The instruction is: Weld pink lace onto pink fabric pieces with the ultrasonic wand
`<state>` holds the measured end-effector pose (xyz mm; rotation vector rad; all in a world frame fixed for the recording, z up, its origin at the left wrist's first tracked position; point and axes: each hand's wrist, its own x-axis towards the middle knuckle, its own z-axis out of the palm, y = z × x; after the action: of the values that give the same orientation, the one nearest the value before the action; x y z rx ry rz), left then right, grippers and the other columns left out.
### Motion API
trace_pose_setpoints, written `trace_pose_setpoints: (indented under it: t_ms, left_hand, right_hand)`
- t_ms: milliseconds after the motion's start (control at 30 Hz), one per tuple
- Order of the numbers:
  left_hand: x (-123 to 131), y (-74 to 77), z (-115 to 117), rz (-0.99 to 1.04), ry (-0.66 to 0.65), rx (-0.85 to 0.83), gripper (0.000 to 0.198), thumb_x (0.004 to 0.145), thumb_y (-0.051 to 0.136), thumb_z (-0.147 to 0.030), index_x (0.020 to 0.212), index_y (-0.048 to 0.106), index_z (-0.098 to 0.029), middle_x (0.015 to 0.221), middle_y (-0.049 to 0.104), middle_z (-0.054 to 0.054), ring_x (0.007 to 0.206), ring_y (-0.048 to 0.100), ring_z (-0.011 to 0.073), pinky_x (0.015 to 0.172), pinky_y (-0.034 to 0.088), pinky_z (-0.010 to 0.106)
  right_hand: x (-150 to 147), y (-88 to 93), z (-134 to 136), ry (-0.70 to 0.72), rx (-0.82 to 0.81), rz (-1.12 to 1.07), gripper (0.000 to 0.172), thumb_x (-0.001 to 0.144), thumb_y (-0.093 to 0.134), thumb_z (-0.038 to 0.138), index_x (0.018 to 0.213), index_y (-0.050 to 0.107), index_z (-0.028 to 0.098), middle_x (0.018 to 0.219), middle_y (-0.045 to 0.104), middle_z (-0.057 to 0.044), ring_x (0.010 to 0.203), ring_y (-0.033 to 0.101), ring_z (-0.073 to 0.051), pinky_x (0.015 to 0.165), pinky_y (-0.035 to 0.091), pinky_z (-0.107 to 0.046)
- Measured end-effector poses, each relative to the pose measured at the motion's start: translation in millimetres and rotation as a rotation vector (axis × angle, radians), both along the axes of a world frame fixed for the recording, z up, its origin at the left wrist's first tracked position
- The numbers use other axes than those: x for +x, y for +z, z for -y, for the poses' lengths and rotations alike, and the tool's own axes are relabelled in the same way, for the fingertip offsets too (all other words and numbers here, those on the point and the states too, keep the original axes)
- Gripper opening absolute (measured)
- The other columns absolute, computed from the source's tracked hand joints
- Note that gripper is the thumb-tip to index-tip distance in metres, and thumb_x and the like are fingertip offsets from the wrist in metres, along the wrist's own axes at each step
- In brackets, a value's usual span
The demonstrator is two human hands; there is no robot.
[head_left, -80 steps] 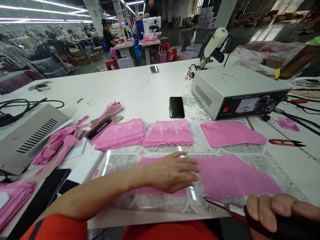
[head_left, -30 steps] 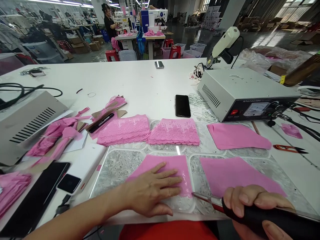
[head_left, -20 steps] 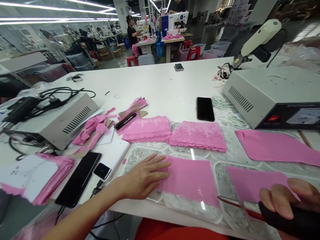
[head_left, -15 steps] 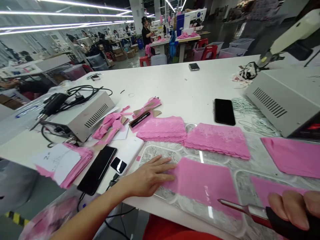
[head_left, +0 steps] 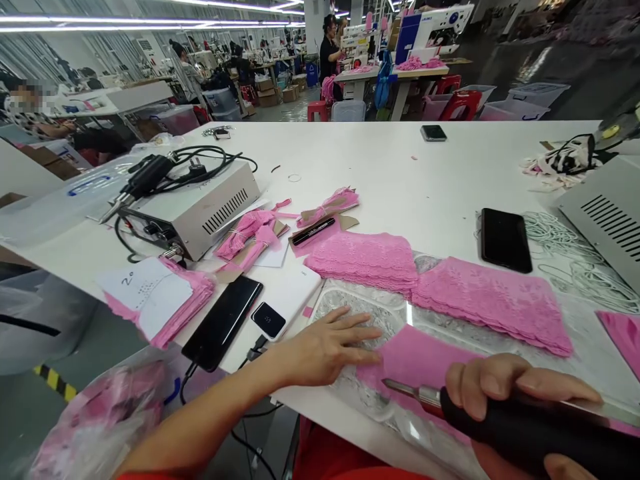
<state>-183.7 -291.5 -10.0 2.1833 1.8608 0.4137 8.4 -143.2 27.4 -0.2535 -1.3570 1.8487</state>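
My left hand (head_left: 327, 347) lies flat with fingers spread on the clear glass plate (head_left: 350, 303), its fingertips touching the left edge of a plain pink fabric piece (head_left: 413, 357). My right hand (head_left: 520, 407) is wrapped round the black handle of a cutting tool (head_left: 530, 427) whose metal tip (head_left: 403, 389) rests over the near edge of that piece. Two stacks of pink lace (head_left: 367, 257) (head_left: 493, 300) lie just beyond it.
A grey control box (head_left: 197, 203) with cables sits at left, another grey box (head_left: 607, 213) at right. Black phones (head_left: 505, 239) (head_left: 223, 321), a small device (head_left: 269, 320), pink bundles with paper (head_left: 160, 297), a marker (head_left: 313, 231) and white cord (head_left: 565, 257) lie around. A bag of pink pieces (head_left: 95, 427) hangs below the table edge.
The view has swung left. My left hand slid the pink piece leftward and now rests at its left edge. My right hand brought the tool's tip in over the piece.
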Motion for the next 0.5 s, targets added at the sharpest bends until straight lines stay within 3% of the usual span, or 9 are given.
trace_pose_setpoints:
  t_ms: [233, 500]
  left_hand:
    - [2, -2.4, 1, -0.039, 0.003, -0.007, 0.049, 0.087, 0.046, -0.005, 0.130, 0.061, -0.025, 0.153, 0.043, 0.001, 0.148, 0.025, 0.0246, 0.121, 0.018, 0.047]
    - [3, -5.3, 2, -0.013, 0.006, 0.049, 0.046, 0.088, 0.046, -0.005, 0.127, 0.063, -0.024, 0.153, 0.043, 0.002, 0.149, 0.025, 0.0242, 0.121, 0.018, 0.048]
  right_hand:
    - [-10, 12.0, 12, 0.076, -0.016, 0.092, 0.022, 0.076, 0.073, 0.042, 0.091, 0.064, 0.030, 0.076, 0.054, -0.002, 0.064, 0.055, -0.018, 0.062, 0.055, -0.039]
    - [-16, 10.7, 15, 0.128, -0.009, 0.087, 0.020, 0.077, 0.072, 0.039, 0.093, 0.066, 0.029, 0.077, 0.055, -0.003, 0.065, 0.056, -0.019, 0.065, 0.053, -0.041]
